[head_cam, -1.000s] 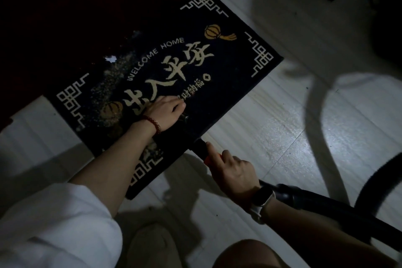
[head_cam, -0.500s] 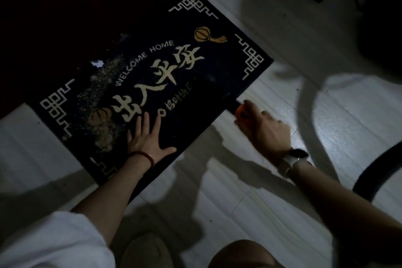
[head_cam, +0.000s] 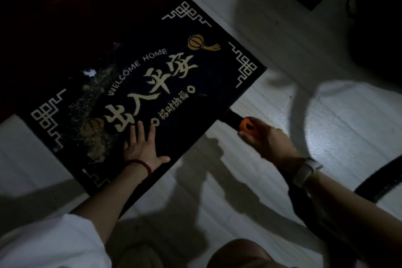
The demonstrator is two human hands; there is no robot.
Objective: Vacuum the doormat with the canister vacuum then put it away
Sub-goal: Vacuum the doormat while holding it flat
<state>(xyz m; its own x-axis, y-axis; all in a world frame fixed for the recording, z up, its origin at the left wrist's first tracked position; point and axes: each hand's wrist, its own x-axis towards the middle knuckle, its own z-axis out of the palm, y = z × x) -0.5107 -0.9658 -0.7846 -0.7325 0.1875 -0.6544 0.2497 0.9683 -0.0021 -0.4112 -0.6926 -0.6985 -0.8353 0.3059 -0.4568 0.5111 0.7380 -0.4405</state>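
A dark doormat with pale lettering and lantern motifs lies slanted on the pale floor. Pale crumbs are scattered over its left part. My left hand presses flat on the mat's near edge, fingers straight and spread. My right hand grips the black vacuum nozzle at its orange collar. The nozzle tip meets the mat's right-hand edge. A ribbed black hose curves away at the right, partly hidden by my forearm.
A dark reddish threshold or door borders the mat at the upper left. A bulky dark object stands at the upper right, too dim to identify. My knee and a shoe show at the bottom edge.
My right hand carried the nozzle from the mat's near edge to its right-hand edge. My left hand left the middle of the mat and flattened near its front edge.
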